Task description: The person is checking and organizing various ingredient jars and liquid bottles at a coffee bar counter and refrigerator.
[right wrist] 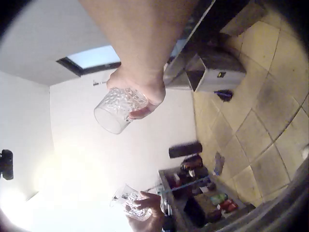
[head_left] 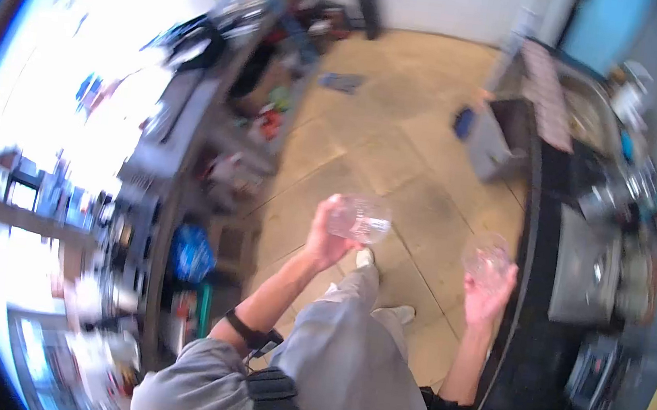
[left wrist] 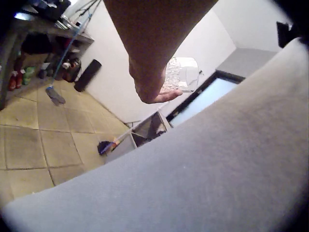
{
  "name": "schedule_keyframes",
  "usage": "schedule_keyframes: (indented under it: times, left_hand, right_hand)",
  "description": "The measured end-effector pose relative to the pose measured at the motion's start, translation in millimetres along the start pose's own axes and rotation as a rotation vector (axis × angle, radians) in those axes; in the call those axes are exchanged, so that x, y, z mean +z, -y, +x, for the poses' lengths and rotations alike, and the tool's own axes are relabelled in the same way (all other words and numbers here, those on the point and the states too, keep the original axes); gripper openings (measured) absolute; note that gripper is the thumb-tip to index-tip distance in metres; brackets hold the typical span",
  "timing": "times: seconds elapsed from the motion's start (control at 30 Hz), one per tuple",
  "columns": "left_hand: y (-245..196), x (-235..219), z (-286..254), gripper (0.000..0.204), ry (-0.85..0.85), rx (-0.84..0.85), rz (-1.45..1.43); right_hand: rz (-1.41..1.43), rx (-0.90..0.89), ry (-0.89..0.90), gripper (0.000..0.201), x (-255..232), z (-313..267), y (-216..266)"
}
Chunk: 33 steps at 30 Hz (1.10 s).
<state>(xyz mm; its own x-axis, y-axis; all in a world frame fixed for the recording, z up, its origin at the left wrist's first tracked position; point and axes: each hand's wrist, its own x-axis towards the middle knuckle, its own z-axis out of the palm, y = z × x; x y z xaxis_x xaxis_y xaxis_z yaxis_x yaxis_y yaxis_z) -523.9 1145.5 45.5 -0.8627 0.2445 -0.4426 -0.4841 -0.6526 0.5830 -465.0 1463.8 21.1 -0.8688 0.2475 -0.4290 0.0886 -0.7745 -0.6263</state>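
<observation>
Each hand holds a clear drinking glass with a cut pattern on its lower part. In the head view my left hand (head_left: 329,239) grips one glass (head_left: 361,218) in front of the body, over the tiled floor. Further right, near the dark counter's edge, my right hand (head_left: 490,295) grips the other glass (head_left: 487,258). The right wrist view shows fingers curled round the right glass (right wrist: 116,112), its plain rim pointing away from the palm. Lower in that view, the left hand's fingers wrap the left glass (right wrist: 129,197). In the left wrist view the forearm hides part of the grip.
Along the right runs a dark counter (head_left: 523,308) with a metal sink (head_left: 598,114) at its far end. A grey bin (head_left: 497,147) stands on the floor beside it. Cluttered shelves (head_left: 250,107) line the left side. A mop head (head_left: 341,82) lies on the floor ahead.
</observation>
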Motion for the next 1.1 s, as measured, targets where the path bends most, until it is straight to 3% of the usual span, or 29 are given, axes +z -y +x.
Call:
schedule_keyframes:
  times: [0.17,0.3,0.57,0.63,0.87,1.1]
  left_hand:
    - [-27.1,-63.6,-70.1,0.053,-0.032,0.240,-0.176]
    - [-54.9,-132.8,-129.3,0.053,-0.095,0.385,-0.256]
    - [-106.3,-273.5,-237.5,0.056,-0.342,0.608,-0.319]
    - [-115.6,-290.2,-261.0,0.057,-0.497,0.680,-0.287]
    - [-121.8,-341.3,-320.1,0.053,-0.676,0.867,-0.384]
    - [-144.2,-369.5,-327.6,0.052,-0.816,0.961,-0.332]
  right_hand:
    - [-0.133,0.147,0.297,0.055,62.5,8.6,-56.8]
    - [-0.242,0.197,0.547,0.053,124.1,-6.3,-128.4]
    - [-0.390,0.395,0.702,0.054,283.2,-70.1,-278.1]
    - [-0.415,0.468,0.760,0.055,312.9,-80.6,-312.5]
    - [-0.457,0.691,0.917,0.052,401.9,-107.5,-417.8]
    - [-0.460,0.671,1.000,0.048,482.2,-98.8,-477.8]
